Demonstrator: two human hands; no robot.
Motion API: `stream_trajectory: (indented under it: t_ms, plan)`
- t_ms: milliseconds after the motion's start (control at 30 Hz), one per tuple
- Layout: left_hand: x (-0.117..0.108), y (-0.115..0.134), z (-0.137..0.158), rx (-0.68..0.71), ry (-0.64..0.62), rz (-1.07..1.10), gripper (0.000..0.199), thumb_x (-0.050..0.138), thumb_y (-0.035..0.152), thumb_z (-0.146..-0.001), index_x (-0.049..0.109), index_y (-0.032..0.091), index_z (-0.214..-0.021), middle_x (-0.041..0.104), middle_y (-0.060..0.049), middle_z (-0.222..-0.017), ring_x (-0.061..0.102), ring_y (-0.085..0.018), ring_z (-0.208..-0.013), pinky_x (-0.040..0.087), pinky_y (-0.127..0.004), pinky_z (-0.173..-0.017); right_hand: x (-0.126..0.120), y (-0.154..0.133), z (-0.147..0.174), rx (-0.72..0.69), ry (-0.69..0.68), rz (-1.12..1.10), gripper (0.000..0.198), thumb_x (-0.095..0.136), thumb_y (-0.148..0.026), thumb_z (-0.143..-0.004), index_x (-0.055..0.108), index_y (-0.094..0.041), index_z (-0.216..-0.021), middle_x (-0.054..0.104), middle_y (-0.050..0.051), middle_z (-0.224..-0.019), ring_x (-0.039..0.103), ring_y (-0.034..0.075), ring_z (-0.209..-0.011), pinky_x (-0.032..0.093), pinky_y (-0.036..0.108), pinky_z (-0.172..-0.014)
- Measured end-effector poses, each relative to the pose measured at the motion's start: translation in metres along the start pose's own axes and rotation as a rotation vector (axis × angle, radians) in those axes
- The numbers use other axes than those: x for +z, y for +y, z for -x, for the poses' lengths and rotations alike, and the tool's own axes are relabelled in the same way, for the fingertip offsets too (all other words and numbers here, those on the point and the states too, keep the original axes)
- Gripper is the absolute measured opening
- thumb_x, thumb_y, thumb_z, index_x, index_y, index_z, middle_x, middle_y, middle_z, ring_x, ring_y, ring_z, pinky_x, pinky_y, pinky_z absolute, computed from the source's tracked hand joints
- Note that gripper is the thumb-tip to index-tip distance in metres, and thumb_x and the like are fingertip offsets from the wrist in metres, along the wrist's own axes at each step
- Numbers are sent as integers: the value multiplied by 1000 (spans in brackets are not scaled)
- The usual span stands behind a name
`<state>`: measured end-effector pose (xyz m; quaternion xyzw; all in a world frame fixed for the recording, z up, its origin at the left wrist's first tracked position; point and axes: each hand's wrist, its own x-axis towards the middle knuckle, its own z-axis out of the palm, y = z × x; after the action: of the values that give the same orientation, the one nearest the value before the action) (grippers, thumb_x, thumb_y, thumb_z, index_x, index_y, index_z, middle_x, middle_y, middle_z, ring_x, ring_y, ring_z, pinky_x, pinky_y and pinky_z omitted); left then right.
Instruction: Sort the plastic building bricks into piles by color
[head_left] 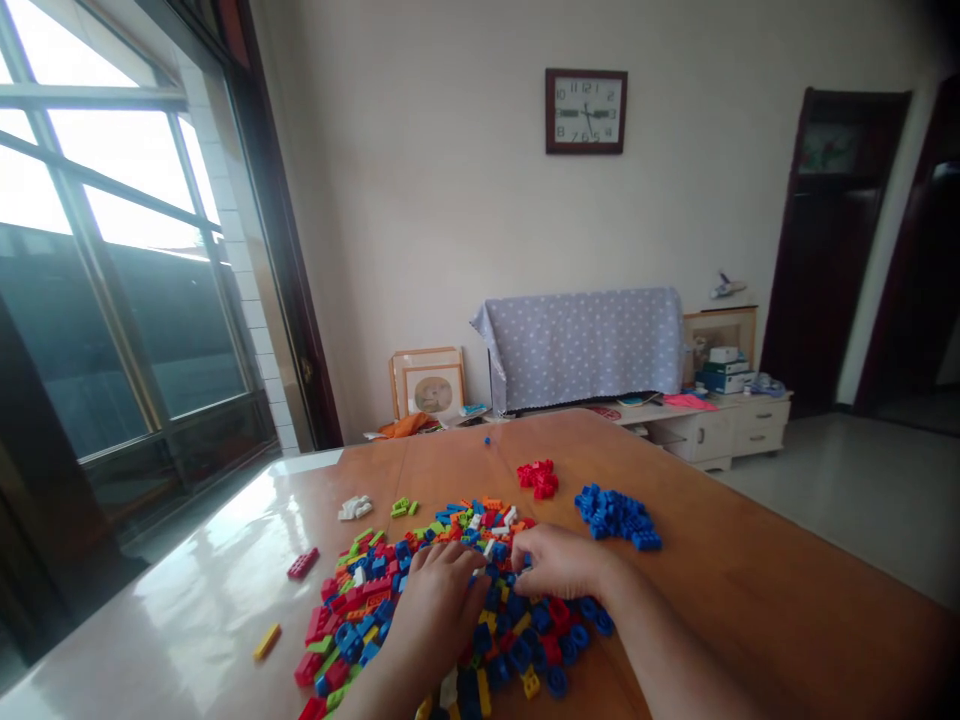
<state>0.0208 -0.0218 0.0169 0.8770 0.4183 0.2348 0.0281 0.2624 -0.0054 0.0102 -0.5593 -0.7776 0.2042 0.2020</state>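
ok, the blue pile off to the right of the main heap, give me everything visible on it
The blue pile is a small cluster of all-blue studded bricks, plastic by the look, loosely heaped and not joined as far as can be seen. It lies on the wooden table, apart from the mixed heap, with a smaller red pile to its left. No hand touches it; the right hand is nearest, resting on the heap just below it.

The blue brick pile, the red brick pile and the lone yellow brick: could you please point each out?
blue brick pile [616, 516], head view, middle of the heap.
red brick pile [539, 479], head view, centre of the cluster.
yellow brick [267, 641], head view, middle of its top face.
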Motion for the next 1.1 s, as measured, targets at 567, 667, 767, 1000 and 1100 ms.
stream_trajectory:
  t_ms: [567,667,767,1000,1100]
  plan:
    - [-5,-5,-1,-33,0,-14,31,43,38,-104,71,30,-111,69,-6,-107,62,-26,-103,42,-40,-92,-21,41,-12,334,443,98,15,57,-31,-87,67,-21,-90,72,1,-86,60,15,-78,36,23,-65]
    - [-6,-6,0,-27,9,-11,30,43,38,-103,72,30,-110,69,-6,-106,62,-26,-102,42,-40,-91,-28,55,-8,456,411,196,13,57,-26,-82,69,-22,-87,73,2,-89,63,16,-80,37,24,-65]
    - [-7,-8,1,-24,20,-9,29,45,37,-102,72,29,-109,69,-7,-106,62,-27,-103,42,-40,-91,-31,63,-2,535,379,260,10,62,-23,-76,71,-22,-80,73,5,-88,65,19,-78,38,26,-65]
    - [-8,-9,5,-38,46,-10,29,46,37,-102,72,29,-109,69,-7,-108,61,-27,-105,42,-39,-91,-40,73,15,665,446,342,28,53,-35,-88,77,-28,-101,72,12,-112,70,28,-94,48,36,-71]
    - [-9,-8,6,-31,45,-4,30,45,37,-102,72,29,-110,68,-8,-107,61,-27,-105,42,-38,-91,-48,75,22,668,514,376,39,44,-43,-96,74,-29,-116,68,15,-124,63,34,-113,49,43,-84]
